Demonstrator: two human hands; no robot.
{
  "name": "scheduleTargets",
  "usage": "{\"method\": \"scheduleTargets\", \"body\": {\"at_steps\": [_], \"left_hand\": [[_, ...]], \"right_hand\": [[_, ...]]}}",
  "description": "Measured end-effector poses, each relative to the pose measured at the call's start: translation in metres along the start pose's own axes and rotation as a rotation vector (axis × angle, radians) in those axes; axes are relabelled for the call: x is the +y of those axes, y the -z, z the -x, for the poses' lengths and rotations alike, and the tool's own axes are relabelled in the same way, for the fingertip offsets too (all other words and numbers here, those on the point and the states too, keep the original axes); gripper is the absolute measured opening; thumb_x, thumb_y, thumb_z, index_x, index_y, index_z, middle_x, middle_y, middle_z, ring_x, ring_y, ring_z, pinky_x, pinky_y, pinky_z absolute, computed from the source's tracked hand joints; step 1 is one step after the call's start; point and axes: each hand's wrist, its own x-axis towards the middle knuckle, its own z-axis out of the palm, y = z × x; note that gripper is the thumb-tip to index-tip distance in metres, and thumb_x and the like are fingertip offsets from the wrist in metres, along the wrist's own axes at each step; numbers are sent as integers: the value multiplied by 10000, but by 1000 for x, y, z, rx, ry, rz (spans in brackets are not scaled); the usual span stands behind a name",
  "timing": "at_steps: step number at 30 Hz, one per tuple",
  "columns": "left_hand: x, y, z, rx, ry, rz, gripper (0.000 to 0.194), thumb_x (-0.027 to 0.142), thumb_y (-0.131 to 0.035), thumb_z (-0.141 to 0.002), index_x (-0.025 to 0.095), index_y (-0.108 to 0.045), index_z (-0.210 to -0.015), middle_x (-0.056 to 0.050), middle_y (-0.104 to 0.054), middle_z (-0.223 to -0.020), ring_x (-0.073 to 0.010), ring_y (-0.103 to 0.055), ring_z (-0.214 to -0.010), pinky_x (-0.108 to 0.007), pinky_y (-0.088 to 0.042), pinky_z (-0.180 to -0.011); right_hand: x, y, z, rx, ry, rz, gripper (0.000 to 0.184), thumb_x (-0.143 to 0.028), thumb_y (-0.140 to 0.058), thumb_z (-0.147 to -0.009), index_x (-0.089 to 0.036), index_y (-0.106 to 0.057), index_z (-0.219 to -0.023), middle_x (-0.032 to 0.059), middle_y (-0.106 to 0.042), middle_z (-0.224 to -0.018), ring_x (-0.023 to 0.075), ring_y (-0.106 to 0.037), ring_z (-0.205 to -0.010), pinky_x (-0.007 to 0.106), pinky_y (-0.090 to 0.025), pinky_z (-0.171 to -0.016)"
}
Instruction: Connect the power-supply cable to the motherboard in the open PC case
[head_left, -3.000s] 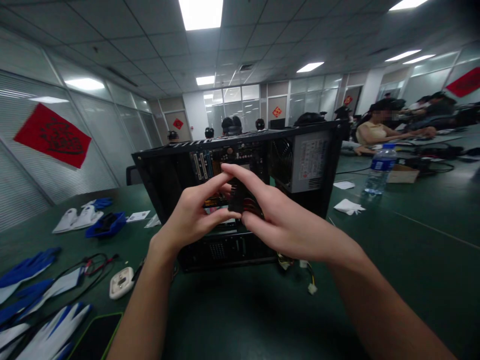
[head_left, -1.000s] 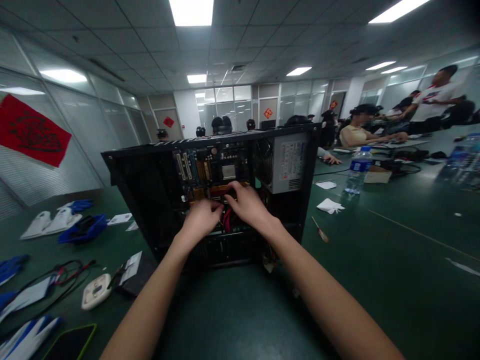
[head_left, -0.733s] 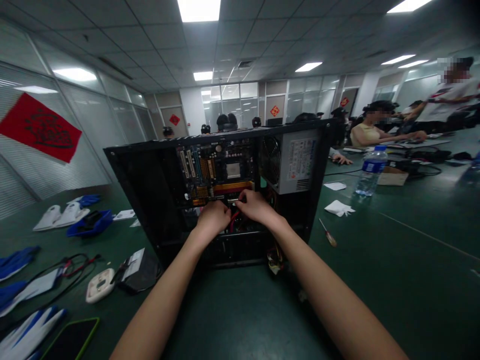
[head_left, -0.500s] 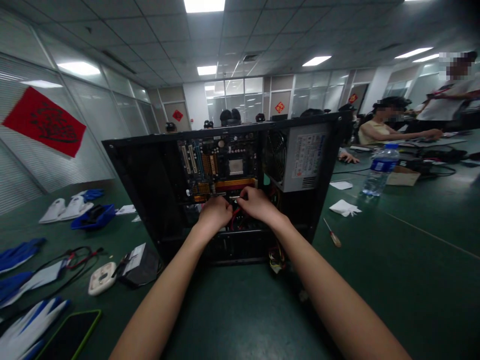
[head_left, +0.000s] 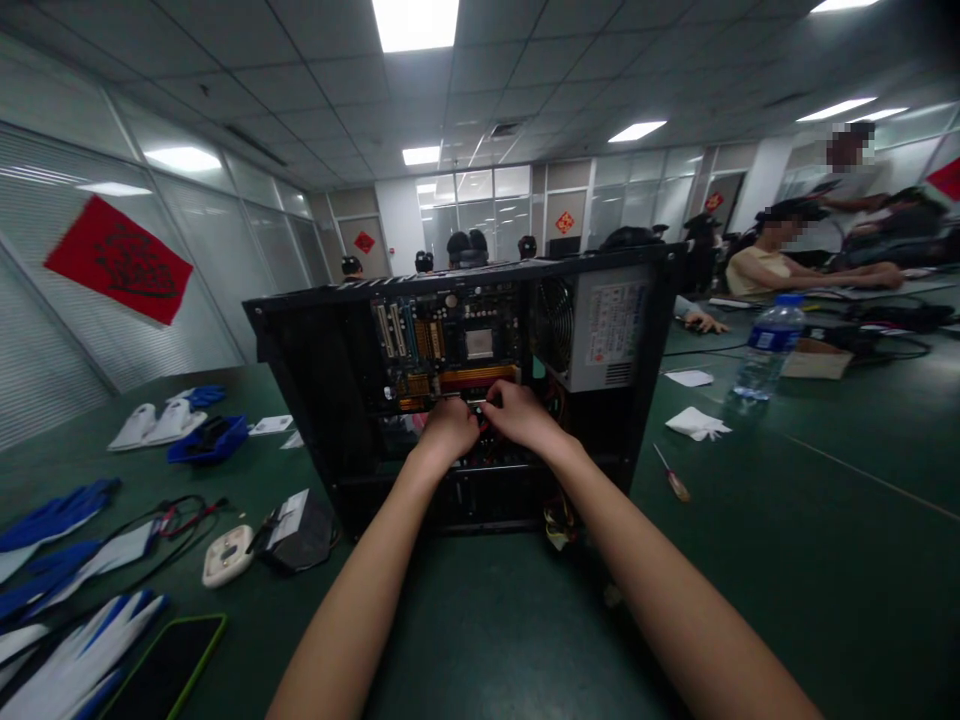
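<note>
An open black computer case (head_left: 315, 390) lies on its side on the green table, showing a motherboard (head_left: 442, 345) and a grey power supply (head_left: 611, 325) with a fan. Both my hands reach inside, just below the motherboard's lower edge. My left hand (head_left: 448, 430) is curled closed and my right hand (head_left: 517, 413) is curled closed beside it, fingertips meeting over red cables (head_left: 480, 430). What the fingers pinch is hidden behind the knuckles.
A screwdriver (head_left: 670, 476) and crumpled paper (head_left: 696, 423) lie right of the case, a water bottle (head_left: 765, 347) further back. Left of it: a hard drive (head_left: 296, 520), a white device (head_left: 227, 556), cables, blue-white gloves (head_left: 82, 650), a phone (head_left: 165, 670). People sit at far tables.
Three seconds ago both hands held a black connector up in front of the case; now they are inside it, low by the motherboard. In the last second they barely shifted.
</note>
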Motion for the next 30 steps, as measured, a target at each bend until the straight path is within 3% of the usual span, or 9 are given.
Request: {"method": "scheduleTargets", "body": {"at_steps": [10,16,25,30], "left_hand": [[-3,-1,-2,21,83,24,291,165,-503,-841,87,-773,-916,-190,-763,-909,-259,-722,-877,-284,-487,-734],[4,-3,-7,15,127,19,327,245,-504,-865,87,-771,-970,-215,-759,-965,-281,-723,-918,-292,-479,-703],[-2,-2,-11,42,93,24,326,262,-508,-868,91,-778,-934,-223,-758,-957,-278,-721,-888,-297,-457,-687],[-5,-4,-12,35,61,32,328,239,-486,-895,107,-786,-887,-205,-763,-931,-247,-722,-874,-274,-448,-692]], "right_hand": [[-4,3,1,-29,-34,-13,130,-261,-619,-912,-154,-661,-974,73,-726,-875,184,-658,-802,246,-393,-652],[-3,-2,2,-11,-2,42,143,-254,-603,-913,-161,-660,-1005,102,-734,-978,222,-671,-931,265,-404,-705],[-6,-6,5,-2,10,82,203,-313,-537,-950,-184,-639,-1069,104,-736,-1000,254,-682,-949,295,-425,-728],[-10,-8,7,7,12,25,337,-334,-556,-946,-145,-575,-1224,139,-723,-1086,272,-669,-1047,308,-457,-825]]}}
